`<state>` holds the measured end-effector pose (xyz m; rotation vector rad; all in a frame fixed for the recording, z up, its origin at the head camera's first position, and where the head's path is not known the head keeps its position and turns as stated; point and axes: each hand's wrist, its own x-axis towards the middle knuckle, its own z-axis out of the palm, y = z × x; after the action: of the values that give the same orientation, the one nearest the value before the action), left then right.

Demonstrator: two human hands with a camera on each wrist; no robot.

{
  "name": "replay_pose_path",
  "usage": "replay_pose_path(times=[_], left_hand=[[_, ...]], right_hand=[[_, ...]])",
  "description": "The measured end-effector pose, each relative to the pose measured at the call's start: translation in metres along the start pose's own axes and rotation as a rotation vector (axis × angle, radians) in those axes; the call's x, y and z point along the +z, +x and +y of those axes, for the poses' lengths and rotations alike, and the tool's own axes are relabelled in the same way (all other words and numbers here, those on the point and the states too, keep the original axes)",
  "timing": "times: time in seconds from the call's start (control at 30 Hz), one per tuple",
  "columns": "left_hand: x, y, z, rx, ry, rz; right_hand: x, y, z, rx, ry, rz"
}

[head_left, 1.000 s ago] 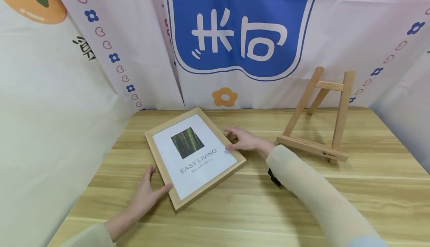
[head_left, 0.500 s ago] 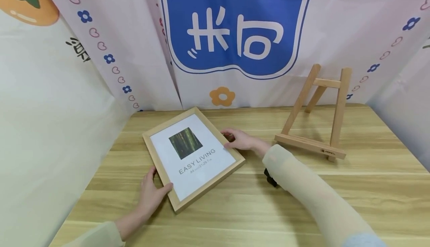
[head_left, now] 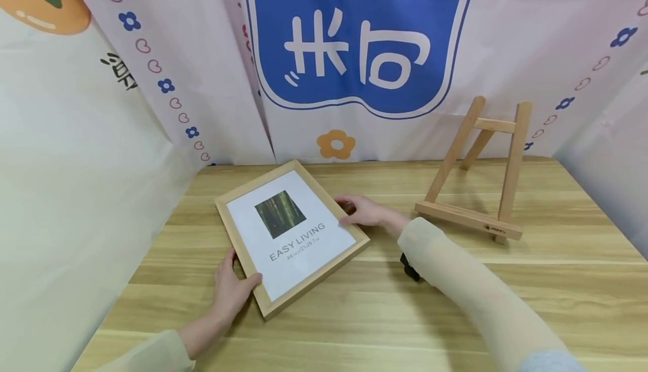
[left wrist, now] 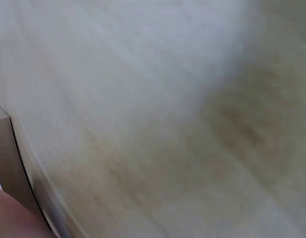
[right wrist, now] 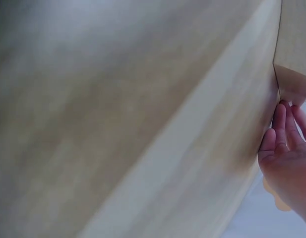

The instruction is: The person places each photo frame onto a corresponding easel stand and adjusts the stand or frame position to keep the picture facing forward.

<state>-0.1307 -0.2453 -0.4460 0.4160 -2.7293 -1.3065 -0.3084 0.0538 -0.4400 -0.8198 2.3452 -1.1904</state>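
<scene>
A light-wood picture frame [head_left: 304, 268] lies face up and angled on the table, its white insert printed "EASY LIVING" below a dark forest picture. My left hand [head_left: 232, 292] grips the frame's lower left side, thumb on the front border and fingers against the outer side. On the opposite side my right hand [head_left: 363, 212] pinches the border, thumb on top and fingers at the outer edge. The left wrist view catches only a fingertip [left wrist: 14, 218] beside the frame's edge [left wrist: 11, 163]. In the right wrist view, fingers [right wrist: 281, 129] reach to a frame corner [right wrist: 294, 84].
A small wooden tabletop easel [head_left: 466, 218] stands at the back right of the wood-grain table [head_left: 354, 327]. Behind the table hangs a printed cloth [head_left: 405, 135] with a blue sign pattern. A small black object [head_left: 410, 268] shows under my right forearm.
My left hand has come in closer, its fingers now against the frame's side. The right hand has moved slightly left onto the border. The frame has stayed in nearly the same place.
</scene>
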Motion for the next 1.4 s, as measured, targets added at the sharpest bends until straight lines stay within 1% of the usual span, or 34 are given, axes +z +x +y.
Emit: replay_pose_path(times=[0.13,0.37,0.57,0.7,0.77,1.03,1.2,1.3,1.4], left_hand=[[0.000,-0.001,0.001,0.003,-0.007,0.002],[0.001,0.002,0.004,0.026,-0.021,0.000],[0.001,0.001,0.008,-0.001,-0.080,-0.027],[0.000,0.000,0.009,-0.030,-0.123,-0.050],[0.000,0.000,0.009,-0.043,-0.137,-0.056],[-0.001,-0.003,0.011,-0.077,-0.201,-0.070],[-0.003,-0.004,0.013,-0.100,-0.274,-0.073],[-0.005,-0.005,0.017,-0.126,-0.350,-0.069],[-0.008,-0.007,0.025,-0.149,-0.442,-0.055]], right_hand=[[0.000,-0.002,0.000,-0.008,0.032,-0.001],[0.000,-0.005,-0.002,0.038,0.102,0.027],[-0.003,-0.004,-0.002,0.078,0.130,0.040],[-0.003,-0.003,-0.003,0.105,0.165,0.040],[-0.003,-0.004,-0.004,0.103,0.185,0.037],[-0.008,-0.008,-0.013,0.104,0.204,0.078],[-0.012,-0.009,-0.020,0.069,0.241,0.090],[-0.018,-0.010,-0.030,0.041,0.273,0.097],[-0.026,-0.011,-0.038,0.007,0.286,0.107]])
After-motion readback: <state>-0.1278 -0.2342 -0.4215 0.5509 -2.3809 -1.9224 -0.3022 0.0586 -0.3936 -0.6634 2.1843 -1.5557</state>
